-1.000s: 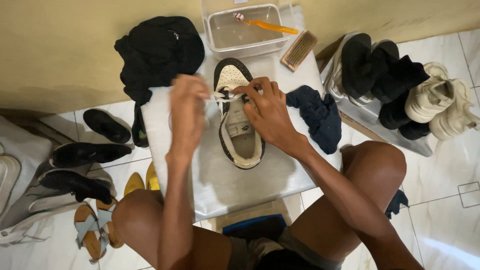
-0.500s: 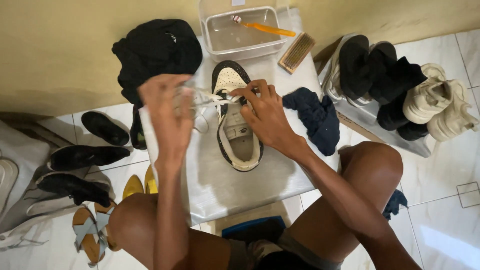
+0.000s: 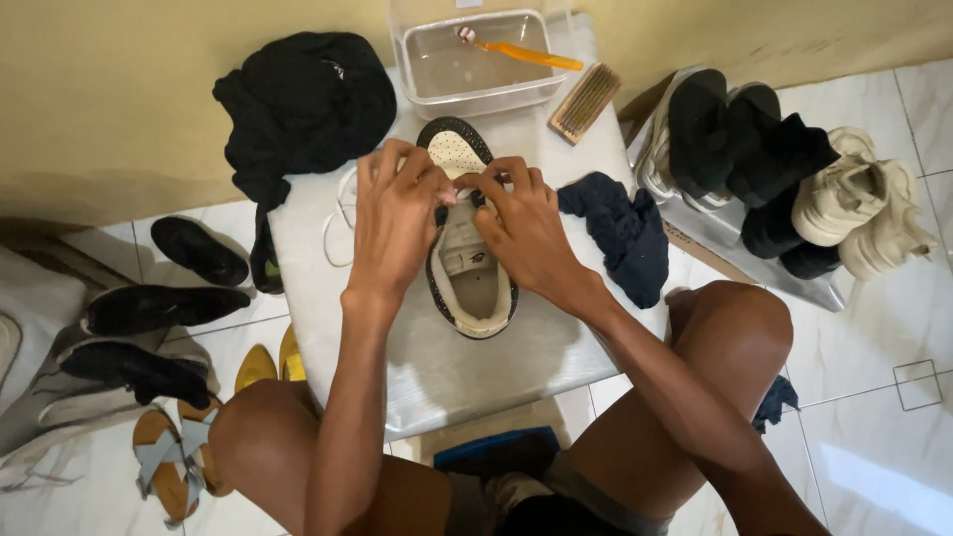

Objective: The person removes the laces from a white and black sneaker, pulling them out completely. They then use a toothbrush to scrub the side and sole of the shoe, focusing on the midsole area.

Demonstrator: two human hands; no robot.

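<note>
Both hands, left (image 3: 397, 213) and right (image 3: 521, 223), are pinched on the white lace (image 3: 342, 213) of the cream-and-black speckled sneaker (image 3: 467, 253), unlacing seemingly underway on the grey worktop (image 3: 516, 347).

— What carried it all?
— A low white table (image 3: 556, 352); a black-and-cream shoe (image 3: 467, 268) lay at its middle.
— And around the shoe?
— Beyond its toe stood a clear tub (image 3: 475, 69), a wooden brush (image 3: 586, 101) beside that. Right of the shoe lay a dark blue cloth (image 3: 620, 233), left of it a white lace (image 3: 338, 223), and a black garment (image 3: 303, 104) covered the far left corner
</note>
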